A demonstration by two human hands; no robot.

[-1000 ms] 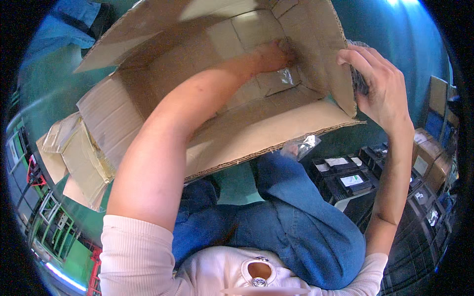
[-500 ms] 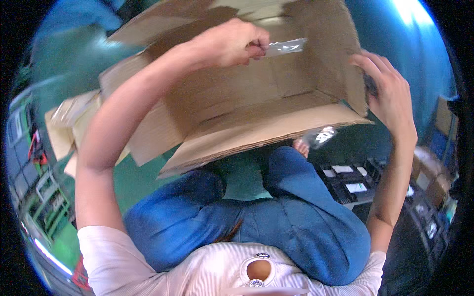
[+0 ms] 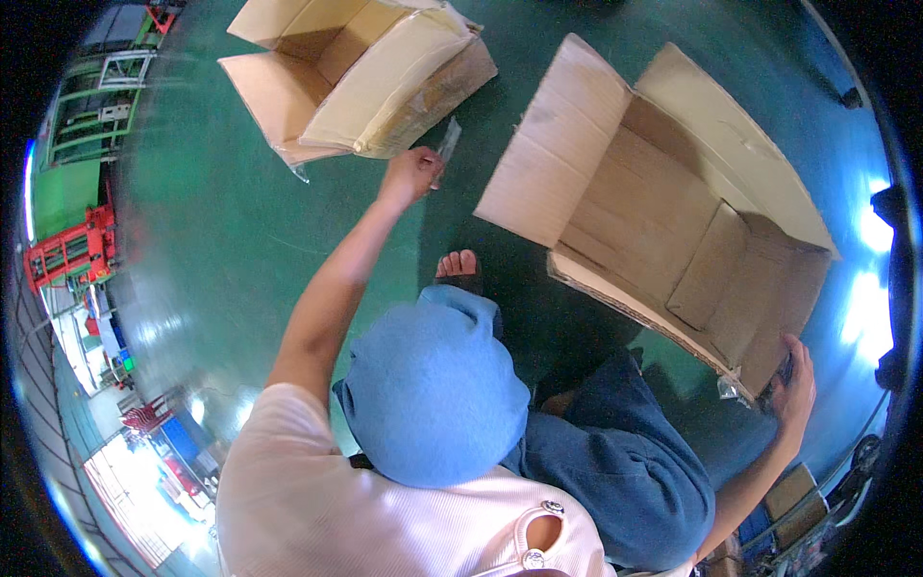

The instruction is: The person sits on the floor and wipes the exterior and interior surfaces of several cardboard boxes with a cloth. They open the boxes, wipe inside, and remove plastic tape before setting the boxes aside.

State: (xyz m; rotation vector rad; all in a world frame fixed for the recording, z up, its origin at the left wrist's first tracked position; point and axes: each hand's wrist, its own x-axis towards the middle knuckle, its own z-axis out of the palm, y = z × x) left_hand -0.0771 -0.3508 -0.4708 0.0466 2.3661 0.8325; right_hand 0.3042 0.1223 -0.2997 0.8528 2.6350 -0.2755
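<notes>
My left hand point(image 3: 411, 177) is closed on a thin strip of clear plastic, like packing tape point(image 3: 448, 144), held above the floor. Just beyond it stands an open cardboard box point(image 3: 423, 106) with its flaps folded out. To the right, a larger open cardboard box point(image 3: 635, 221) sits tilted with bare inner walls. At that box's near right corner is my right hand point(image 3: 796, 389), its fingers curled around a small dark object point(image 3: 785, 369) whose kind I cannot make out. Beside it, a crumpled bit of clear plastic point(image 3: 728, 388) hangs from the box's edge.
Green floor point(image 3: 212, 279) spreads around the boxes. My bare foot point(image 3: 456, 264) and bent knee point(image 3: 433, 385) are close in front of me. Red metal equipment point(image 3: 82, 250) and green frames stand at the far left. Cartons point(image 3: 793, 505) lie at the lower right.
My left hand has moved left, out from over the larger box, with the clear strip still in it. The view has turned left, bringing the second box into fuller sight.
</notes>
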